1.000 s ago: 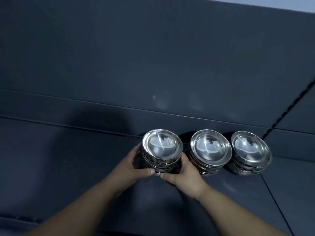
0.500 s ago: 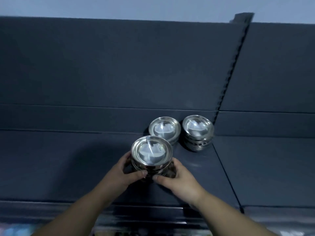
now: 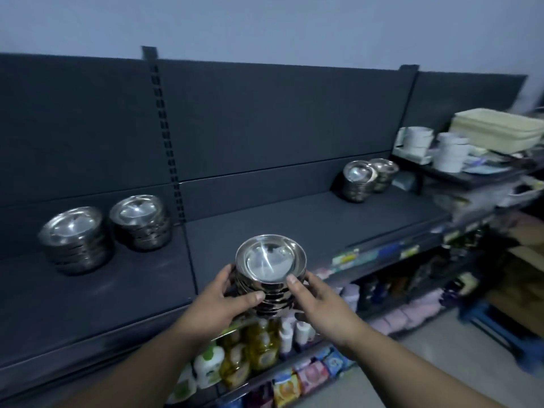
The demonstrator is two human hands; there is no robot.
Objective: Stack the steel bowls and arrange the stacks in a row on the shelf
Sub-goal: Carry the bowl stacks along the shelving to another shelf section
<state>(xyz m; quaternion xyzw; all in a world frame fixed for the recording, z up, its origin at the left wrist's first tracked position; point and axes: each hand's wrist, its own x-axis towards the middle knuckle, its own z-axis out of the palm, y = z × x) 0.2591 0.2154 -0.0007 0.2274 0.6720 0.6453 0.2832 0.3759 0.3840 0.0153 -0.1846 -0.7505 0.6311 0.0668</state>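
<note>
Both my hands hold one stack of steel bowls (image 3: 270, 262) in the air just past the front edge of the dark shelf (image 3: 294, 231). My left hand (image 3: 223, 298) grips its left side and my right hand (image 3: 316, 298) its right side. Two more bowl stacks (image 3: 73, 240) (image 3: 141, 223) stand side by side on the shelf at the left. At the shelf's far right end, against the back panel, stand another two stacks (image 3: 357, 181) (image 3: 382, 173), touching each other.
White mugs (image 3: 450, 153) and cream trays (image 3: 497, 132) fill a raised shelf at the right. Below the dark shelf are bottles (image 3: 259, 346) and packets (image 3: 309, 375). A slotted upright (image 3: 167, 136) divides the back panel. Blue stool legs (image 3: 494, 322) stand on the floor at the right.
I have lifted the stack away from the two others and drawn it back off the shelf. My view has swung right, revealing the shelf's right end and lower shelves.
</note>
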